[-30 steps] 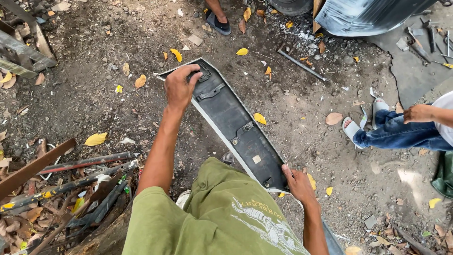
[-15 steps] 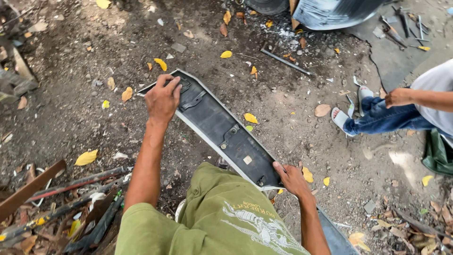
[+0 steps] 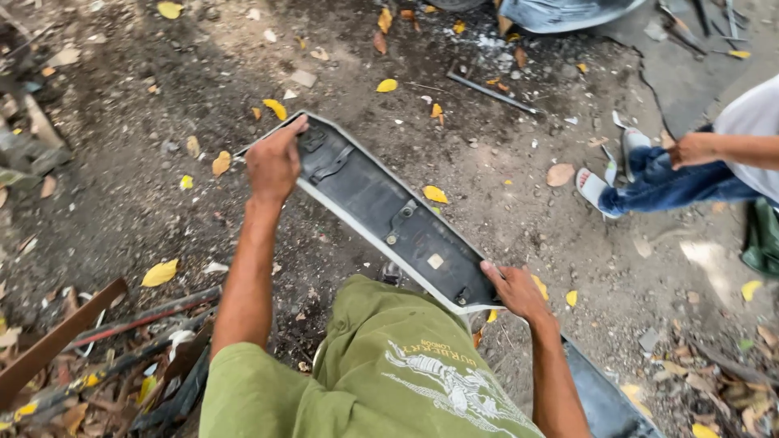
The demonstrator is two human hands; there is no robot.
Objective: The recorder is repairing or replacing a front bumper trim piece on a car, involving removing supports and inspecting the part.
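The long black panel [image 3: 389, 219] with the pale rim runs diagonally from upper left of centre down to lower right of centre, lifted off the dirt and held at both ends. From my remote seat I read it left to right. At lower left lie rusty bars and scrap [image 3: 97, 349], with yellow leaves [image 3: 160, 272] scattered on the ground [image 3: 122, 178]. My left hand [image 3: 274, 162] is clamped over the panel's far end, fingers curled over the rim. My right hand [image 3: 513, 289] grips the near end, thumb on top, just above my green shirt [image 3: 381, 373]. At the right edge of the frame another person's hand [image 3: 690, 150] rests on a jeans-clad knee, well apart from the panel. I judge the risk to be the narrow edge grip: the panel could twist and slip from either hand, or swing toward that person if I turn.
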